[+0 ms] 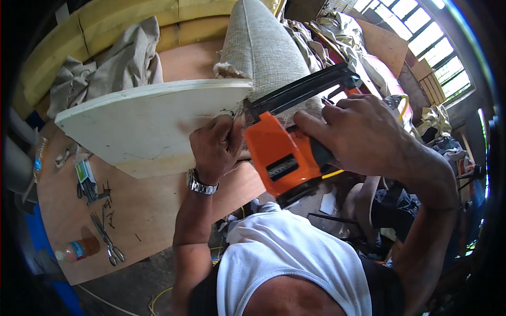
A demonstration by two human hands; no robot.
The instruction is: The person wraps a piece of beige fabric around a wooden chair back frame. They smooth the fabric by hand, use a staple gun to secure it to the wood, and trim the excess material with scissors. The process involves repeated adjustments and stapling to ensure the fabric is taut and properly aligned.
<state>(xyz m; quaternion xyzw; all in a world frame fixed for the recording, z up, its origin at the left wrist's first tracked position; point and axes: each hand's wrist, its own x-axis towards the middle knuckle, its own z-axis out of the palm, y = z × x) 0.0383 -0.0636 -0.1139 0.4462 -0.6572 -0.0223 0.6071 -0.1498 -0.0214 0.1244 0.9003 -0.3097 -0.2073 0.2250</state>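
Note:
My right hand [363, 134] grips an orange and black pneumatic staple gun [284, 150], whose nose presses against the edge of a white painted board [142, 124]. My left hand [216, 147], with a metal wristwatch, pinches grey woven fabric [266, 50] tight against that board edge, right beside the gun's nose. The fabric covers a padded form that rises behind the board. Where the staple point meets the fabric is hidden by my fingers.
A plywood worktable [142, 210] carries scissors [108, 242], a small bottle with orange liquid [79, 248], strips of staples [87, 179] and loose cloth [116, 63]. Yellow foam slabs [105, 26] lie at the back. Clutter and barred windows [427, 37] are on the right.

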